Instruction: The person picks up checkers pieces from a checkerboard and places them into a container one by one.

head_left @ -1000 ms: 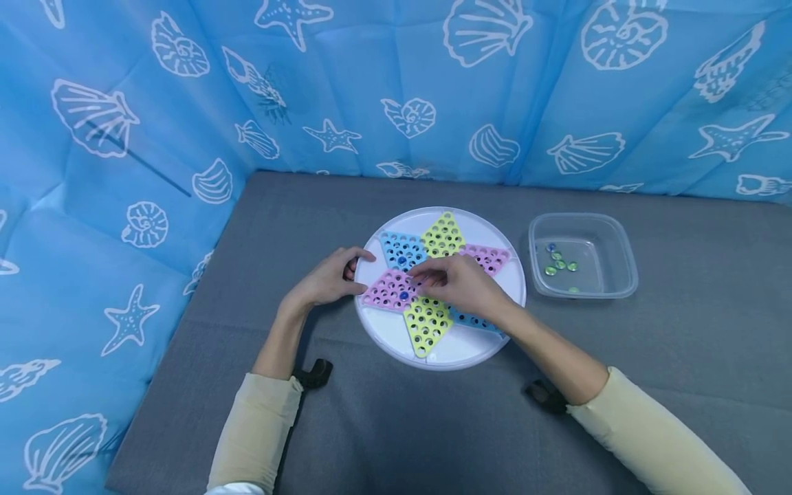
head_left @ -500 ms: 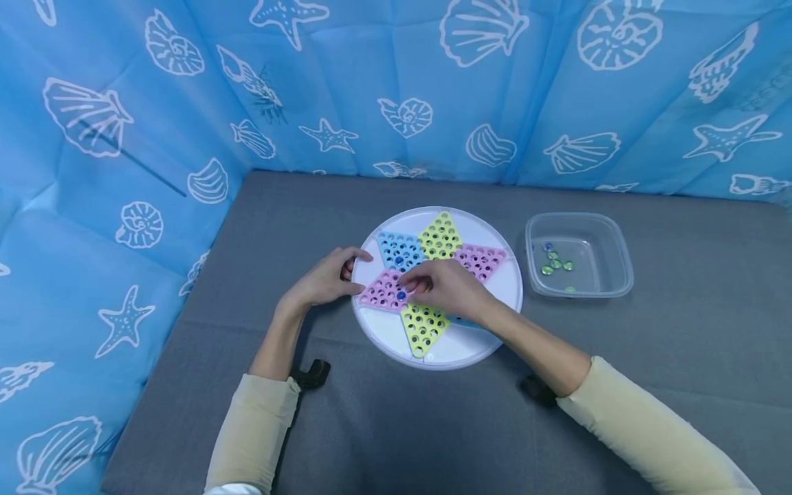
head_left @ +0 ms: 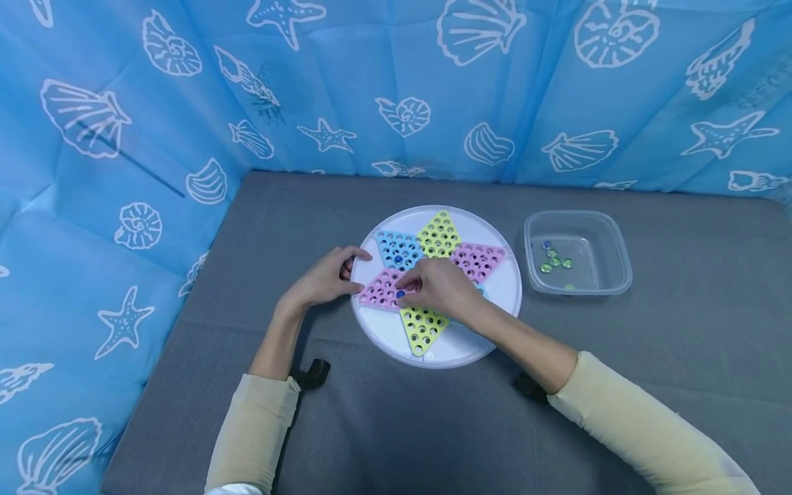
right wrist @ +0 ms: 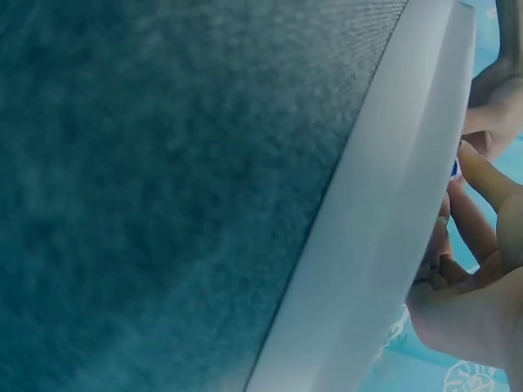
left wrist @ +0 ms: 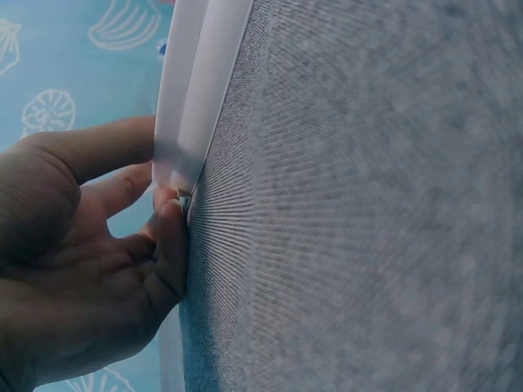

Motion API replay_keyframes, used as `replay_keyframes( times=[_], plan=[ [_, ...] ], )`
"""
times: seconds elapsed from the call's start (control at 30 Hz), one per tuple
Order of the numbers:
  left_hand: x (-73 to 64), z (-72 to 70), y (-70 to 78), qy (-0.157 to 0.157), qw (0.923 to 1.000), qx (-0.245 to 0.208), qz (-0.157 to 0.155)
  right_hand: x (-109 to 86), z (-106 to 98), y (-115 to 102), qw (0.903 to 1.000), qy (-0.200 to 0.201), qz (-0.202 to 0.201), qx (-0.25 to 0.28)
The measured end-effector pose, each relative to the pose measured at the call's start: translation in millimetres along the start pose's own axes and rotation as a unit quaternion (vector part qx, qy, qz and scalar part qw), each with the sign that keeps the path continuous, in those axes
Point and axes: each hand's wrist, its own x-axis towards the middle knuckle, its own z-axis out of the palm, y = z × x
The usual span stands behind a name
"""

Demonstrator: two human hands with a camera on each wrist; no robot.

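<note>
A round white Chinese checkers board [head_left: 460, 344] with a pink, yellow and blue star of holes lies on the table. My left hand [head_left: 324, 278] grips its left rim, thumb and fingers at the edge; in the left wrist view some fingers curl by the underside of the rim [left wrist: 184, 98]. Over the left pink point, my right hand [head_left: 442, 285] pinches a blue marble [head_left: 400, 294] between thumb and index finger; the marble also shows between the fingertips in the right wrist view. Another blue marble [head_left: 399, 260] sits in the blue point. The right hand hides the star's middle.
A clear plastic box [head_left: 621, 271] stands right of the board, with one blue marble [head_left: 546, 245] and several green marbles [head_left: 553, 262] inside. Grey cloth [head_left: 396, 433] covers the table. A blue shell-patterned curtain [head_left: 346, 69] hangs behind and to the left.
My right hand has moved left and slightly down over the pink point, its fingertips coming to the blue marble and closing on it. The left hand stays at the rim.
</note>
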Motion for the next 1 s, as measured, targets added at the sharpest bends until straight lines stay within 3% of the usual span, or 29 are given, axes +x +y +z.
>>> replay_keyframes(
  times=[0.27,0.47,0.7,1.0],
  plan=[
    [1.5,-0.8,-1.1,-0.003,1.0,-0.003,0.008,0.4,2.6,-0.6,0.9993,0.023,-0.022,-0.019],
    [1.0,0.2,0.5,-0.003,1.0,-0.001,0.002,-1.3,-1.5,3.7,0.9997,0.008,-0.024,0.008],
    [2.3,1.5,0.6,0.001,1.0,0.001,0.004,-5.7,-10.7,9.6,0.998,-0.013,0.003,0.061],
    [0.5,1.8,-2.2,0.002,1.0,-0.003,0.007,-13.9,-16.8,14.8,0.9956,0.01,0.002,0.093]
  ],
)
